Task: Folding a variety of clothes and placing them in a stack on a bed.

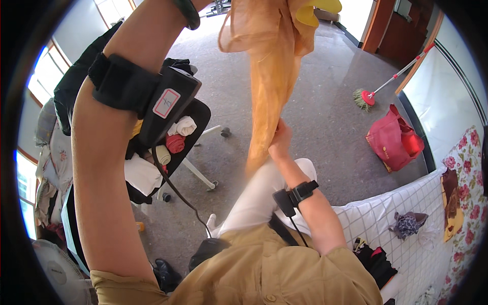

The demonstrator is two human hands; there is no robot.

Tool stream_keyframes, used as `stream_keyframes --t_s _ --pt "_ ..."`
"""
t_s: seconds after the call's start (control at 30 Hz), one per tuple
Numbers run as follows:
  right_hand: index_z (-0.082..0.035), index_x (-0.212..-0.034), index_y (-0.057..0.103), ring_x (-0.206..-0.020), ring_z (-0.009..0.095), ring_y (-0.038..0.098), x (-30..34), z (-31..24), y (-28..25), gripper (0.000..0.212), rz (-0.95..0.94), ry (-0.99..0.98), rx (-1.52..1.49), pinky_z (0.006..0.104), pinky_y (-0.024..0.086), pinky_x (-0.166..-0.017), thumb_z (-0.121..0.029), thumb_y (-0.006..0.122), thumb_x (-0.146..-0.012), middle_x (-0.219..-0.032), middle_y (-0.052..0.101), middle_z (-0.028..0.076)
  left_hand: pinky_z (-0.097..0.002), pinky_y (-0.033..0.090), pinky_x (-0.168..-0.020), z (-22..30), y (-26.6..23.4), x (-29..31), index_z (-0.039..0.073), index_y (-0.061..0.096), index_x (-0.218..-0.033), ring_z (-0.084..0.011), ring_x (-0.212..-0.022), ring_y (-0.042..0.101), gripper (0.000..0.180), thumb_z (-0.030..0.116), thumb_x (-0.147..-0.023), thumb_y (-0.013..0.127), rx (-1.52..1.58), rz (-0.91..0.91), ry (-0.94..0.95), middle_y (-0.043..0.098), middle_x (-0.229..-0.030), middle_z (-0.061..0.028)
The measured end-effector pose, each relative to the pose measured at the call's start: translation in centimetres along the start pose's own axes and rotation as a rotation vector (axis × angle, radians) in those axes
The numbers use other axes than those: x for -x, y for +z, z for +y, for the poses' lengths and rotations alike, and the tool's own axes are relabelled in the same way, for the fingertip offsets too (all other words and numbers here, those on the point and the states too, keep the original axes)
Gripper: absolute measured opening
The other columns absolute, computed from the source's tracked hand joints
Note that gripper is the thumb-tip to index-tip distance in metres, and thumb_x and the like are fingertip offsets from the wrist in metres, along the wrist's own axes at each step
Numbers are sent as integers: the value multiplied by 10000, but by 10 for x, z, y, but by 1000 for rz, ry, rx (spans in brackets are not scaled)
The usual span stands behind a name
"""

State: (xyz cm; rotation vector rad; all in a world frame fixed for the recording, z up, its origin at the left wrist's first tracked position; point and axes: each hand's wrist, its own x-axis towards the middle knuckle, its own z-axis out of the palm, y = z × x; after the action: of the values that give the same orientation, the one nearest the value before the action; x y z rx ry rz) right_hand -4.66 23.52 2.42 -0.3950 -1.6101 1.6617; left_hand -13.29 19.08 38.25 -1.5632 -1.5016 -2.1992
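A long, sheer orange cloth, perhaps a scarf, hangs down in front of me from the top of the view. A brighter yellow part shows at its upper right. My right hand is closed around the cloth's lower right side, above my knee. The cloth's lower end blurs beside that hand. Raised high on the left, my left arm leaves the view at the top edge, so the left hand and whatever it holds are hidden. Black strapped devices sit on my left forearm and right wrist.
To the left, a black chair on casters bears rolled and folded clothes. A white fan stands at lower left. On the right are a red bag, a mop against the wall, and a bed with a checked white sheet.
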Motion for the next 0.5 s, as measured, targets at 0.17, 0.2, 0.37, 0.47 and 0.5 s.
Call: stream_keyframes --t_s 0.17,0.2,0.37,0.47,0.5 --pt "1 -895 604 -665 177 624 -3 18 -14 143 29 -60 373 294 477 -609 -67 644 -775 -761 651 96 -272 417 -383 -1 -31 -6 -18 581 -855 -160 -525 562 134 26 -863 454 -129 12 -7 570 -698 -91" --pt "3 -823 599 -602 101 598 4 10 -11 86 46 -14 321 268 462 -566 -59 649 -788 -692 638 55 -259 422 -403 -9 -53 -17 -14 590 -864 -146 -546 559 133 31 -865 465 -174 9 -82 570 -715 -81" --pt "8 -820 586 -599 86 591 18 0 -17 76 67 101 293 252 465 -567 -41 635 -789 -674 611 41 -233 445 -471 -17 -69 -22 -15 597 -881 -130 -565 561 125 54 -867 493 -188 71 -58 577 -729 -71" --pt "12 -839 583 -622 91 598 14 23 -18 84 126 150 252 246 470 -583 -37 630 -789 -697 613 46 -234 461 -511 -14 -59 -18 -20 598 -895 -133 -595 573 127 57 -866 501 -186 12 11 587 -749 -74" --pt "16 -853 584 -634 99 603 10 35 -20 90 179 101 235 244 473 -592 -33 627 -790 -715 621 53 -238 468 -524 -10 -49 -16 -24 597 -899 -137 -612 581 128 54 -864 502 -179 -22 24 592 -759 -76"
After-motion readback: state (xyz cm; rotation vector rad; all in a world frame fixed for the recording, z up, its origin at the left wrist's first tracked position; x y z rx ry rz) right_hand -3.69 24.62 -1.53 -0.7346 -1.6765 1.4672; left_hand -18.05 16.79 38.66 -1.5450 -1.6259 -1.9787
